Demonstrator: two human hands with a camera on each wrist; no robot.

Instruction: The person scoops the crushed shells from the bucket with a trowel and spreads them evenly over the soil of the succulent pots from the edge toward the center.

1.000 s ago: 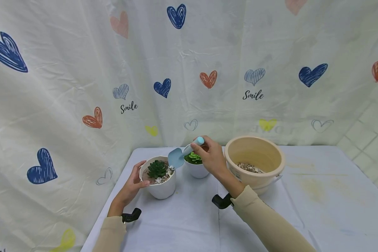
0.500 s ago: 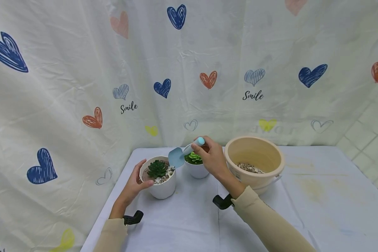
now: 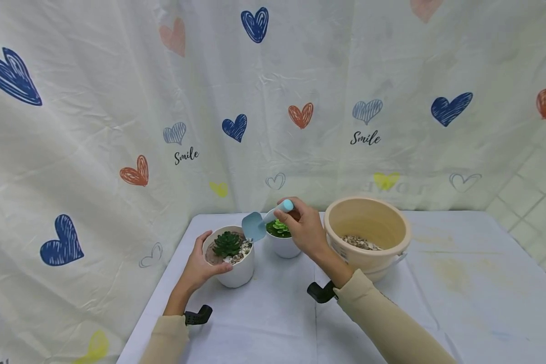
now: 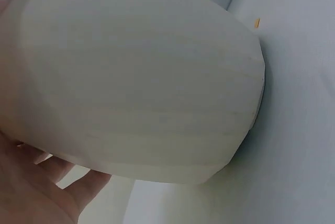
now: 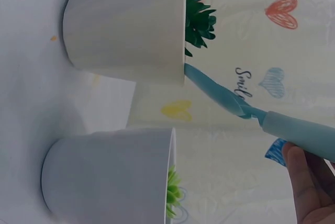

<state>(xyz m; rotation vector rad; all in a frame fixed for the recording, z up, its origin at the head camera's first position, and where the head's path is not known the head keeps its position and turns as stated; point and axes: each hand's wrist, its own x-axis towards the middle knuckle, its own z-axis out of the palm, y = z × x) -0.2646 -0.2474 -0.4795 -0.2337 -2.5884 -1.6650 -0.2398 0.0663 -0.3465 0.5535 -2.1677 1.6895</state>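
My left hand [image 3: 201, 266] grips a white flowerpot [image 3: 239, 274], its thumb over the near rim and its fingers round the left side. In the left wrist view, fingers [image 4: 86, 190] lie against the pot's wall. A dark green succulent [image 3: 227, 244] stands in the pot, with pale pebbles [image 3: 244, 251] along its right side. My right hand [image 3: 308, 230] pinches the handle of a light blue hand trowel [image 3: 254, 227]. The trowel slants down to the left, and its blade tip reaches the pot's right rim. In the right wrist view, the tip meets the rim beside the succulent [image 5: 199, 22].
Behind the trowel stands a second white pot [image 3: 284, 248] with a light green succulent [image 3: 279, 227]. A beige bucket [image 3: 393, 260] holding some pebbles [image 3: 360, 242] is to the right. White cloth [image 3: 264, 323] covers the table, and a heart-printed curtain [image 3: 323, 60] hangs behind.
My left hand has shifted right round the pot, its thumb sliding along the near rim. The trowel and my right hand have barely moved.
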